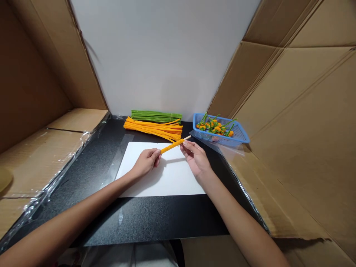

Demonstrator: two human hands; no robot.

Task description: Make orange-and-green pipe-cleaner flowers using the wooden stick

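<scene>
An orange pipe cleaner (171, 146) is coiled tightly around a thin pale stick (187, 137), whose bare tip shows at the upper right. My left hand (147, 161) pinches the lower-left end of the wrapped stick. At the other end of the coil, my right hand (195, 155) grips it between thumb and fingers. Both hands hold it tilted above a white sheet of paper (167, 187). Behind them lie a bundle of orange pipe cleaners (151, 128) and a bundle of green pipe cleaners (155, 116).
A blue plastic basket (239, 138) at the back right holds several small orange and green pipe-cleaner pieces (217, 128). Cardboard walls (300, 111) flank the black tabletop (155, 217), and a white wall (167, 55) stands behind it.
</scene>
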